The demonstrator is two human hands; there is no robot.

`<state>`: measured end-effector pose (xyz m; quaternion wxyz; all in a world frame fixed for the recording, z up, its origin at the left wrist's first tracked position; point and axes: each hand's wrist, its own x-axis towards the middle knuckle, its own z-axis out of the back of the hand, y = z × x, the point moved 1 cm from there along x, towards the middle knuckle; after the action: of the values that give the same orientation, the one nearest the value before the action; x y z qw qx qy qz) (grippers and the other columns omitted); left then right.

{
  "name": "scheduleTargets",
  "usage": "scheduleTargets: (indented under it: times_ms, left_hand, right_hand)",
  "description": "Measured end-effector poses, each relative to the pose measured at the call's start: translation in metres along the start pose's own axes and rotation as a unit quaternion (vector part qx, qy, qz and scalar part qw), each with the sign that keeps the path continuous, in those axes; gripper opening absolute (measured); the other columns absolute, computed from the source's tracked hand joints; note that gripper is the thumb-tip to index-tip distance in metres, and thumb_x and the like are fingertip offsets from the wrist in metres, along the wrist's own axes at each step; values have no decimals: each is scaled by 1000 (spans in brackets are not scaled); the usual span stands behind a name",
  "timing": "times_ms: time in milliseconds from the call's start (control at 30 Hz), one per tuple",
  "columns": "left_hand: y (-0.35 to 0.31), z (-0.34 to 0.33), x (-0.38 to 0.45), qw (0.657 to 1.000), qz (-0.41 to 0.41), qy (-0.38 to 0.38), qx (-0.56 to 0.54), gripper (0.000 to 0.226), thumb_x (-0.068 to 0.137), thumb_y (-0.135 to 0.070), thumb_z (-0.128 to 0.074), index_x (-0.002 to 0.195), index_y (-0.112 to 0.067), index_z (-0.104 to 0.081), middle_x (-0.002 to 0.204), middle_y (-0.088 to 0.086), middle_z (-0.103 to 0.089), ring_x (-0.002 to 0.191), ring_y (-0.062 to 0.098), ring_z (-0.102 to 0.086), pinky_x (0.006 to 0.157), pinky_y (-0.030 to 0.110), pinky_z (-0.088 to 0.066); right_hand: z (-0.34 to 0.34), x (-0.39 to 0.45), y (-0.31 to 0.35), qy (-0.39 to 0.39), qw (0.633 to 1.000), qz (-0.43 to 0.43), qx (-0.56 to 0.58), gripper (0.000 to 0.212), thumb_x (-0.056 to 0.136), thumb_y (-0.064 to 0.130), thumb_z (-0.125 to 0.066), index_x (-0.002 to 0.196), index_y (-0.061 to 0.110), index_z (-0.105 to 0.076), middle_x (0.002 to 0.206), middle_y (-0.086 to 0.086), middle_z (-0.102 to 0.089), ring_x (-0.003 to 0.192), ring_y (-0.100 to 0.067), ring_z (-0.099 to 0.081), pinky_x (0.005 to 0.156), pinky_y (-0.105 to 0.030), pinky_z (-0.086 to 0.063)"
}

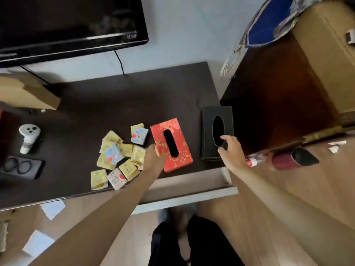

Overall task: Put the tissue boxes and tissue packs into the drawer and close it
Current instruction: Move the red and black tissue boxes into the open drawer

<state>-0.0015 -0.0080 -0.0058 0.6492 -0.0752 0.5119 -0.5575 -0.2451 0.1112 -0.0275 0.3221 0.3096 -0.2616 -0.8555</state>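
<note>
A red tissue box with gold flowers (179,137) lies on the dark cabinet top (124,100). My left hand (153,158) rests against its left near corner; whether the fingers grip it I cannot tell. A black tissue box (208,131) stands just to the right, and my right hand (230,150) hovers open over its near right corner, fingers spread. Several small tissue packs (119,156), yellow, blue and pink, lie scattered left of the red box. Below the cabinet's front edge the white drawer (192,196) is pulled out a little.
A television (67,25) stands at the back left, a cardboard box (26,93) below it. A white plug adapter (28,137) and a dark phone (21,167) lie at the far left. A brown wooden cabinet (288,93) stands on the right. Papers lie on the floor.
</note>
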Motion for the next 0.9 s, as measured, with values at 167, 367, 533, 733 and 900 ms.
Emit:
scheduleTargets:
  times_ms: [167, 367, 533, 733, 900]
  left_hand:
    - [-2, -30, 49, 998, 28, -39, 42, 64, 82, -21, -68, 137, -3, -40, 137, 18, -46, 123, 38, -52, 99, 55, -46]
    - [17, -58, 73, 993, 36, -113, -5, 86, 87, -21, -69, 156, -10, -19, 157, 9, -35, 142, 30, -35, 114, 47, -33]
    - [24, -66, 78, 985, 50, -152, -69, 67, 87, -13, -69, 146, -21, -37, 140, 0, -54, 131, 27, -49, 100, 37, -40]
    - [18, -64, 69, 982, 50, -150, -101, 74, 84, -4, -69, 150, -20, -38, 128, -11, -57, 116, 17, -56, 100, 36, -47]
    - [32, -70, 28, 977, 10, -158, -142, 79, 77, -1, -74, 146, -23, -41, 124, -12, -58, 110, 9, -57, 102, 35, -47]
  right_hand:
    - [-3, 56, -12, -72, 994, -22, -77, 73, 96, 13, -68, 159, 3, -32, 167, -18, -31, 154, -36, -28, 122, -45, -33]
    - [-23, 86, -46, -17, 991, -120, 60, 85, 99, 23, -68, 164, 10, -16, 166, -15, -37, 151, -37, -39, 121, -54, -37]
    - [-32, 90, -56, -59, 979, -151, 127, 73, 94, 23, -73, 157, 11, -37, 156, -12, -52, 143, -34, -50, 117, -51, -43]
    - [-27, 87, -54, -92, 964, -165, 188, 63, 89, 9, -75, 148, 10, -52, 143, -11, -63, 131, -32, -60, 108, -43, -51]
    - [-21, 44, -73, -137, 952, -132, 238, 62, 84, 8, -75, 142, 19, -54, 126, -2, -70, 108, -16, -68, 70, -12, -55]
